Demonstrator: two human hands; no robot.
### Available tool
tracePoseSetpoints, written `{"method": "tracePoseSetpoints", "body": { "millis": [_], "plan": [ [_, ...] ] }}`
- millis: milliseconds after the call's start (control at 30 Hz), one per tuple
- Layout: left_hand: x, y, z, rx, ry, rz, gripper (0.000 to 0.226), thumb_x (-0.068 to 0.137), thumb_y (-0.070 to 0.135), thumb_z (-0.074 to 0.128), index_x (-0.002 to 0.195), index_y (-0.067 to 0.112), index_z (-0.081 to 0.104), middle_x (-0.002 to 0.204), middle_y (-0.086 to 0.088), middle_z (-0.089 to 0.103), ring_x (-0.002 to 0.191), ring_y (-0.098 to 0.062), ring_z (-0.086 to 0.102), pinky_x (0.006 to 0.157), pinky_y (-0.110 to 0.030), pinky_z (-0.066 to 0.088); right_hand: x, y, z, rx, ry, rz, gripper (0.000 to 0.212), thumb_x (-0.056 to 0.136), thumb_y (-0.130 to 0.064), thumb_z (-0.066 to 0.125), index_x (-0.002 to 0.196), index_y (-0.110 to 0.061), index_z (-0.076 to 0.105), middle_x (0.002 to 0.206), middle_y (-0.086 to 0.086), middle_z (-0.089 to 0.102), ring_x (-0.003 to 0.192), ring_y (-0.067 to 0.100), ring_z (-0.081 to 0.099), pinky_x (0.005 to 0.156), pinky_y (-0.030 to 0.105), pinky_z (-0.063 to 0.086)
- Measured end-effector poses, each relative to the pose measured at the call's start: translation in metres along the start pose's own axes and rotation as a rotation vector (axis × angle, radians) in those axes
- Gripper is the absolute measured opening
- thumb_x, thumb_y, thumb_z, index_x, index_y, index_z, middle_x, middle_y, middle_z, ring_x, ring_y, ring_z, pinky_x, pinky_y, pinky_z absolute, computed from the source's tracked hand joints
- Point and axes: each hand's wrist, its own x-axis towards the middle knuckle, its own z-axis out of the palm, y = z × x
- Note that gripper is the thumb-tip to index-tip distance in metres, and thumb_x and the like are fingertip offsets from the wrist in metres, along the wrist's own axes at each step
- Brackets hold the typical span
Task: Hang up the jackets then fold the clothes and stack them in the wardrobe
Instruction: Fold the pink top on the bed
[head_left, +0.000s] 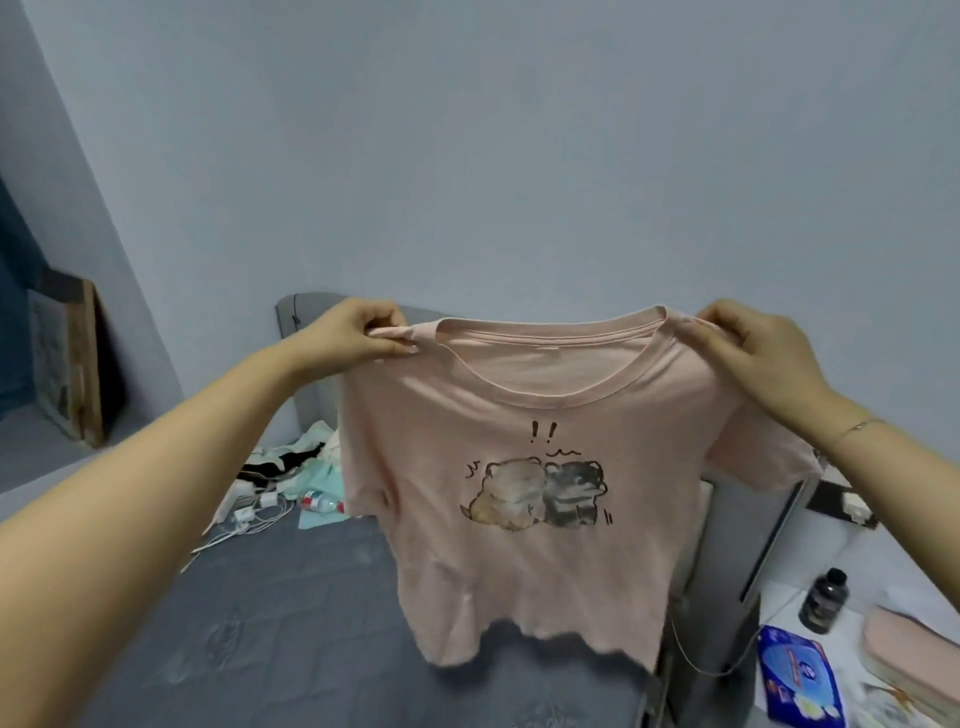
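Observation:
A pale pink T-shirt (519, 571) with a cartoon print of two animals hangs in the air above the bed, its front toward me. My left hand (358, 332) pinches its left shoulder seam. My right hand (753, 348) pinches the right shoulder seam at the same height. The shirt hangs spread between both hands, its hem free above the grey mattress (270, 613). No wardrobe or jackets are in view.
At the bed's head lie crumpled light-green and black clothes (306, 462), white chargers and cables (249, 512) and a plastic bottle (322, 503). To the right, a white surface holds a dark bottle (823, 600), a blue packet (797, 675) and a pink case (914, 660).

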Motion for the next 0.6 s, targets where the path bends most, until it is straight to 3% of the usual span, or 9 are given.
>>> {"method": "tracePoseSetpoints", "body": {
  "millis": [100, 200, 300, 400, 500, 600],
  "plan": [
    [-0.039, 0.002, -0.001, -0.021, -0.027, 0.039, 0.021, 0.083, 0.033, 0.071, 0.074, 0.017, 0.063, 0.066, 0.007, 0.052, 0.063, -0.004, 0.044, 0.057, -0.018, 0.030, -0.035, -0.021, -0.004, 0.033, -0.066, -0.049, 0.026, 0.091, -0.050, 0.061, 0.081, -0.025, 0.061, 0.065, -0.003, 0.059, 0.063, 0.015, 0.053, 0.060, 0.028, 0.039],
    [-0.100, -0.006, 0.004, -0.036, -0.100, 0.006, 0.030, 0.087, 0.040, 0.057, 0.074, 0.014, 0.059, 0.064, 0.015, 0.047, 0.062, 0.000, 0.041, 0.055, -0.013, 0.030, -0.094, -0.054, 0.000, 0.036, -0.133, -0.082, 0.018, 0.088, -0.046, 0.060, 0.079, -0.031, 0.058, 0.060, -0.010, 0.056, 0.063, 0.002, 0.054, 0.055, 0.017, 0.036],
    [-0.172, -0.037, 0.016, -0.060, -0.156, -0.034, 0.026, 0.097, 0.033, 0.047, 0.081, 0.014, 0.055, 0.071, 0.015, 0.049, 0.066, 0.001, 0.043, 0.060, -0.013, 0.035, -0.167, -0.086, 0.024, 0.050, -0.204, -0.080, 0.021, 0.086, -0.042, 0.058, 0.083, -0.022, 0.060, 0.064, -0.012, 0.058, 0.064, 0.007, 0.055, 0.057, 0.023, 0.039],
    [-0.253, -0.086, 0.033, -0.049, -0.203, -0.075, 0.007, 0.097, 0.012, 0.056, 0.090, 0.012, 0.057, 0.082, 0.002, 0.052, 0.072, -0.001, 0.044, 0.067, -0.017, 0.036, -0.257, -0.117, 0.062, 0.050, -0.300, -0.022, 0.024, 0.085, -0.041, 0.059, 0.084, -0.018, 0.059, 0.067, -0.005, 0.061, 0.061, 0.016, 0.054, 0.058, 0.032, 0.040],
    [-0.338, -0.145, 0.053, 0.045, -0.262, -0.150, 0.009, 0.086, 0.005, 0.070, 0.091, 0.011, 0.066, 0.087, -0.005, 0.058, 0.079, -0.016, 0.054, 0.076, -0.033, 0.043, -0.347, -0.154, 0.106, 0.029, -0.492, -0.031, 0.023, 0.086, -0.039, 0.060, 0.090, -0.016, 0.062, 0.070, -0.003, 0.065, 0.059, 0.019, 0.059, 0.056, 0.034, 0.046],
    [-0.432, -0.199, 0.079, 0.096, -0.316, -0.282, 0.011, 0.079, 0.005, 0.078, 0.087, 0.010, 0.072, 0.088, -0.004, 0.060, 0.082, -0.019, 0.058, 0.081, -0.039, 0.046, -0.430, -0.190, 0.149, 0.030, -0.667, -0.104, 0.021, 0.092, -0.041, 0.061, 0.093, -0.020, 0.063, 0.075, -0.006, 0.068, 0.062, 0.015, 0.063, 0.054, 0.020, 0.038]
  ]
}}
